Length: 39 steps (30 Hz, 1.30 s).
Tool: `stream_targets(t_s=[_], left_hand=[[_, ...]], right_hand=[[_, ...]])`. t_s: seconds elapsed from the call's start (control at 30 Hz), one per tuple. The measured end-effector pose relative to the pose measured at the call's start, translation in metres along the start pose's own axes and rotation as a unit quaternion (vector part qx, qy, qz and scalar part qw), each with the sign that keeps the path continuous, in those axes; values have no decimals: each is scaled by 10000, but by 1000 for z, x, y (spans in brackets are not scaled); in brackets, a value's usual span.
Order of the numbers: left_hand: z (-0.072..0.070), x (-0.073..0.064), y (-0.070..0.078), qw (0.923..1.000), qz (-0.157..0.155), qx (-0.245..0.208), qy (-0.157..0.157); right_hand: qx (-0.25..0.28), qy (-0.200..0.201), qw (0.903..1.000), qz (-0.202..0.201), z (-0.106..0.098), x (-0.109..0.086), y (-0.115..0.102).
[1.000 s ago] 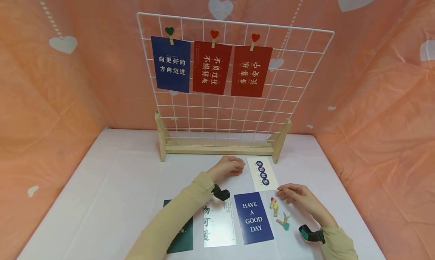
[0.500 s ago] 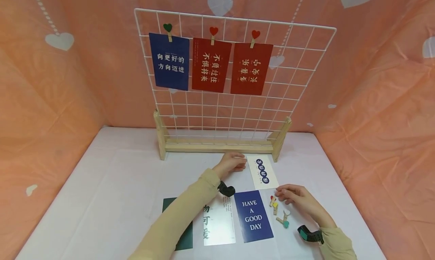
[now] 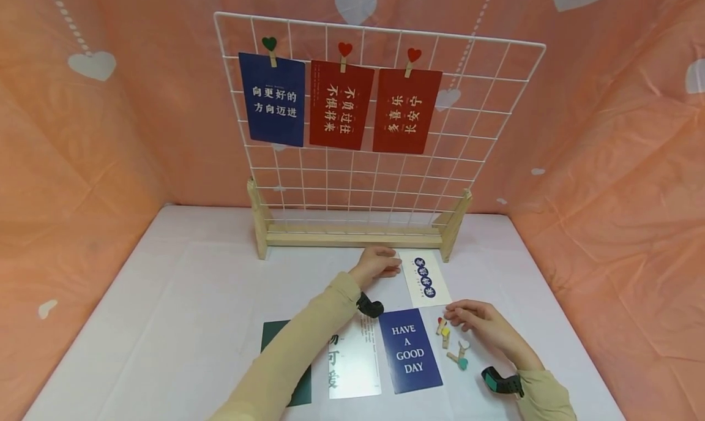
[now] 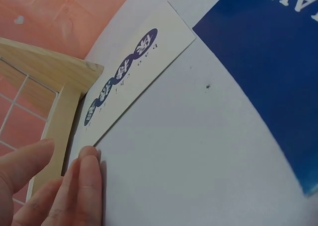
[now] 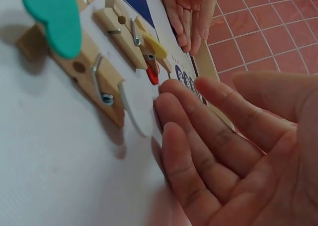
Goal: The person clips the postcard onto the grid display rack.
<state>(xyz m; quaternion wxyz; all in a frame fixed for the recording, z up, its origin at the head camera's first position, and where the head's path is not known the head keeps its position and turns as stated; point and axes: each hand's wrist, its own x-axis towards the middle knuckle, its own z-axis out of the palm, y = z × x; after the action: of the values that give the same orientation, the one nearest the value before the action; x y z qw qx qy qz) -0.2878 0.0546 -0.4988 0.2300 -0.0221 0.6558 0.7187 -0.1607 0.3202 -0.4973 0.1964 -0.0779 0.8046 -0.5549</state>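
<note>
A white postcard (image 3: 424,277) with a row of dark blue printed circles lies flat in front of the rack. My left hand (image 3: 376,267) is at its left edge, and in the left wrist view the fingertips (image 4: 88,152) come right to the card's corner. Nothing is held in that hand. Close to the card's near right corner, my right hand (image 3: 487,326) rests with loosely bent, parted fingers, its palm bare in the right wrist view. Beside it lie several small wooden clothespins with heart tops: teal (image 5: 57,20), white (image 5: 136,107), yellow (image 5: 154,46) and red (image 5: 152,76).
Three postcards hang clipped along the top of a white wire grid (image 3: 352,179) on a wooden stand (image 3: 352,240). Nearer me lie a blue HAVE A GOOD DAY card (image 3: 410,350), a glossy white card (image 3: 358,372) and a dark green card (image 3: 300,393), partly under my left sleeve.
My left hand has shifted slightly right, closer to the white postcard. My right hand has drifted a little left beside the clothespins. The cards and clothespins stay where they were.
</note>
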Motion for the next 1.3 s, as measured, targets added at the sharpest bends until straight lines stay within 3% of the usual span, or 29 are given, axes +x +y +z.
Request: stream_targets(t_s=[0.2, 0.43, 0.77, 1.3], left_hand=[[4, 2, -2, 10000, -40, -49, 37], [11, 6, -2, 9995, 73, -57, 307], [18, 11, -2, 9965, 155, 400, 718], [19, 16, -1, 9946, 46, 387, 964]], right_hand=[[-92, -73, 9999, -126, 0, -2, -2], [-112, 4, 9999, 25, 0, -1, -2], [-106, -111, 9995, -262, -1, -2, 0], [-113, -144, 9985, -518, 0, -1, 4]])
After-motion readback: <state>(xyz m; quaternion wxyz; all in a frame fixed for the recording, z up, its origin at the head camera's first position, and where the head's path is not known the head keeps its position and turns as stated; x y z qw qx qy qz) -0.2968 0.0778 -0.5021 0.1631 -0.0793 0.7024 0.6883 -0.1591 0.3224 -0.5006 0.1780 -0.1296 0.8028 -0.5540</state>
